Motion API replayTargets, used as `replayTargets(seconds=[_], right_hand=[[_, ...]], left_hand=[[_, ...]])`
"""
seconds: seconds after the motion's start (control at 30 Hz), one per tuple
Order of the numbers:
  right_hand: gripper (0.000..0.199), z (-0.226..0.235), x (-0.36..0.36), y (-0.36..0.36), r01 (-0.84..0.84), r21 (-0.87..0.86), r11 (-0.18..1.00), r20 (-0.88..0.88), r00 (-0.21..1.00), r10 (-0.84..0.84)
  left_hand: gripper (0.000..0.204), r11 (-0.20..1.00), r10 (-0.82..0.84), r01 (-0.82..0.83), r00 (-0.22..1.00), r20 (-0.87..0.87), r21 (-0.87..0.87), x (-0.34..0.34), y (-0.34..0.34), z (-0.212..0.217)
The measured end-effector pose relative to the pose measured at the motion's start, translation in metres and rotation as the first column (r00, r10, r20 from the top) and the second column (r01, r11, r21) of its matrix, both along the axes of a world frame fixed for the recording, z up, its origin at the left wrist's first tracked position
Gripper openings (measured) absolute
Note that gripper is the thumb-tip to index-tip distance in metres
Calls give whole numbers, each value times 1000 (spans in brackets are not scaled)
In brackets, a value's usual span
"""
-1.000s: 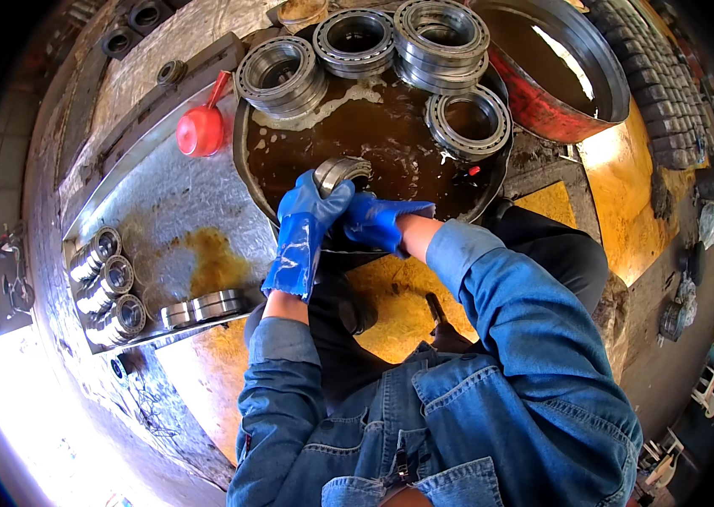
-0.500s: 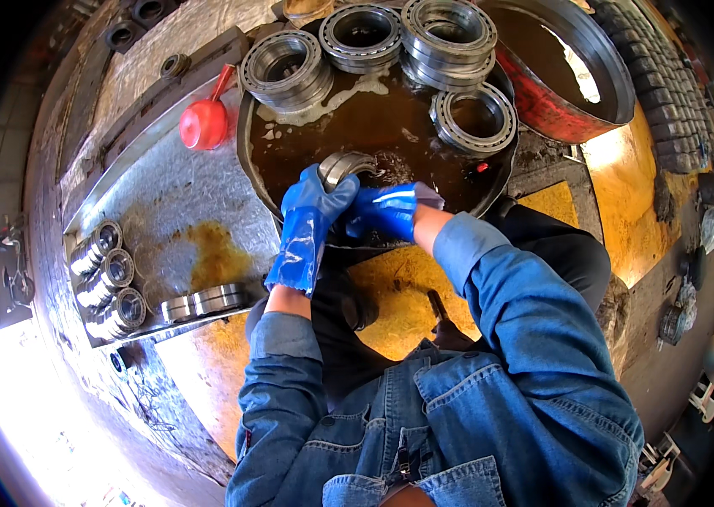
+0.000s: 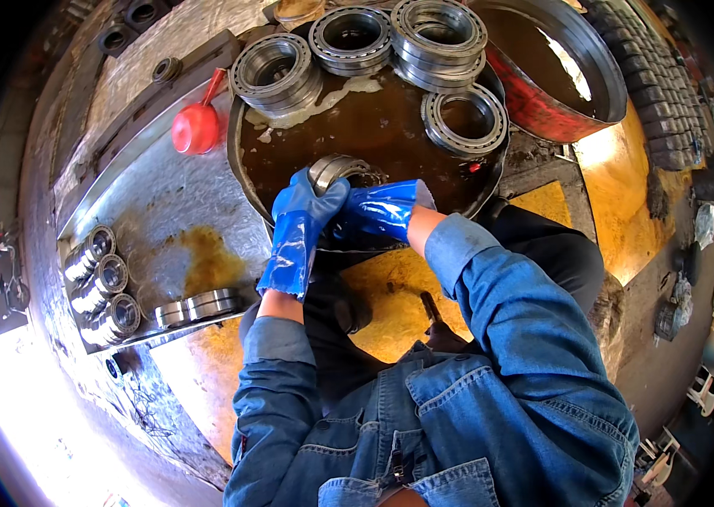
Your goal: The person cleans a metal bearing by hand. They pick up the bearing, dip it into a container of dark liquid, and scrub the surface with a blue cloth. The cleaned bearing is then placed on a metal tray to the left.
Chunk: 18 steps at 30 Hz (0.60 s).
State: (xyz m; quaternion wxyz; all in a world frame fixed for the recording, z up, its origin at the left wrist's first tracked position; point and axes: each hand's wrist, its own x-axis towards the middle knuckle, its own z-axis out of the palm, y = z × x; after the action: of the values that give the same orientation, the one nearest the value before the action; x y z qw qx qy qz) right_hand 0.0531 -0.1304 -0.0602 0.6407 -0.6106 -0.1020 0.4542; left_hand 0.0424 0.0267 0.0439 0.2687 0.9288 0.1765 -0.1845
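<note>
Ring [image 3: 332,174] is mid-handling, I judge, pinched by the left hand [image 3: 305,204] near the tub's [image 3: 236,159] front edge; the right hand's [image 3: 370,211] grip I cannot tell; bigger rings [image 3: 289,98] line the far edge, unheld.

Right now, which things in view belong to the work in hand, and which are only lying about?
In the work:
- metal ring, held in the left hand
- blue gloves
- tub of brown liquid

Apparently lying about:
- red scoop, untouched
- plastic bag, far right

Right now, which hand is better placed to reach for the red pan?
Probably the left hand: it is nearer the pan than the right hand, though it grips a bearing.
</note>
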Motion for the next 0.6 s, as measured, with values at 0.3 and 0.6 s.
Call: replayTargets(seconds=[0.3, 0.6], right_hand=[[22, 11, -7, 5, 52, -271, 961, 578, 807, 120], [24, 36, -13, -5, 86, -277, 957, 369, 929, 23]], left_hand=[[82, 997, -39, 30, 992, 122, 71, -3, 8, -29], [90, 991, -72, 61, 993, 89, 119, 1, 14, -37]])
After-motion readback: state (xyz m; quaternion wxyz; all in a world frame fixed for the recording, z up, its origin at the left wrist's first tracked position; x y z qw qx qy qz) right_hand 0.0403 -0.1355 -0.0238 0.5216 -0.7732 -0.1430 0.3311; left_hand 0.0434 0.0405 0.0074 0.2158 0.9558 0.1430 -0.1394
